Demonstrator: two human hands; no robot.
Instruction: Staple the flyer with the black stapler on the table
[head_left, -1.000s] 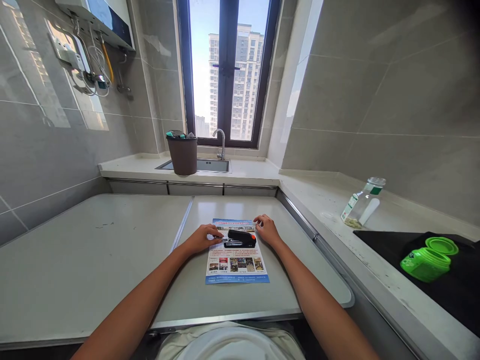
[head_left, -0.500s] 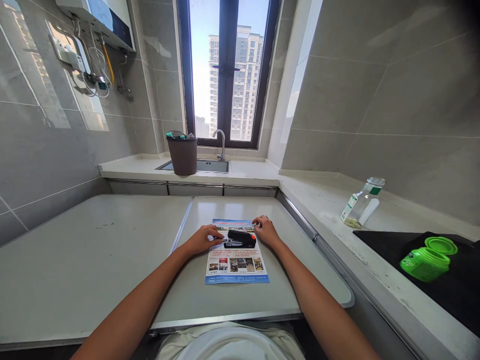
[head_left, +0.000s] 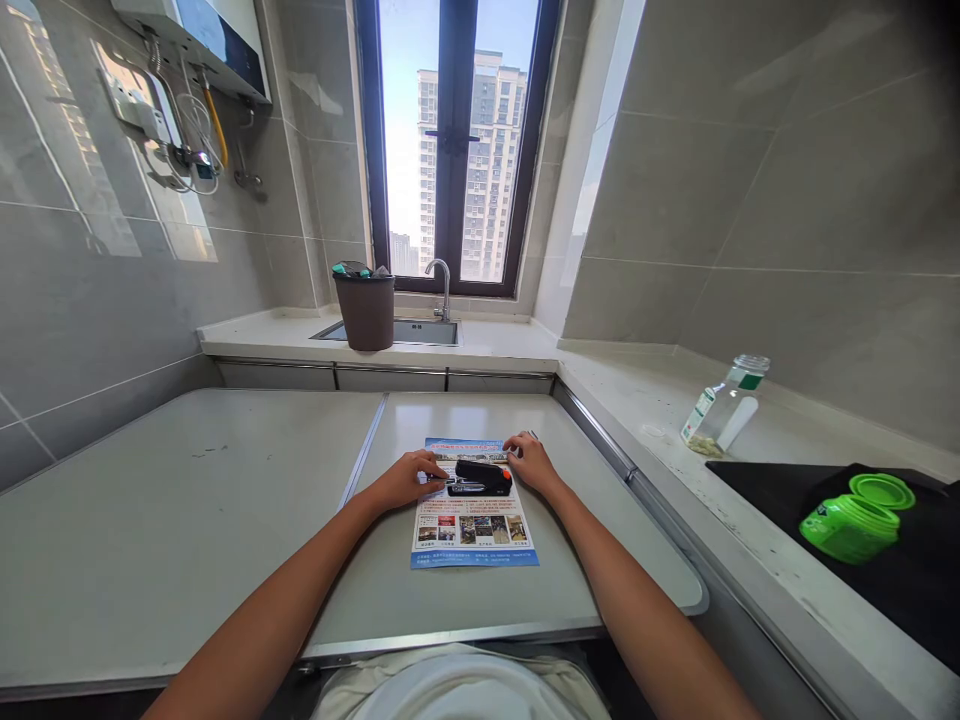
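A black stapler [head_left: 480, 478] with a red spot at its right end lies on a printed flyer [head_left: 475, 558]. Its upper arm is lifted away from the base at the left end. My left hand [head_left: 405, 480] is beside that left end, thumb and fingers pinched together around a thin, shiny bit too small to name. At the flyer's upper right, my right hand [head_left: 531, 462] has its fingers curled in and closed, just above the stapler's red end. Whatever its fingertips hold, if anything, is hidden.
Both forearms rest over a pale folding table [head_left: 187, 560]. On the right counter stand a clear glass bottle [head_left: 724, 410] and a green open-lidded jar [head_left: 851, 525], the latter on a black panel. A brown bin [head_left: 365, 312] stands at the sink [head_left: 425, 332] by the window.
My right hand has shifted very slightly to the left. The left hand, stapler and flyer look the same as before.
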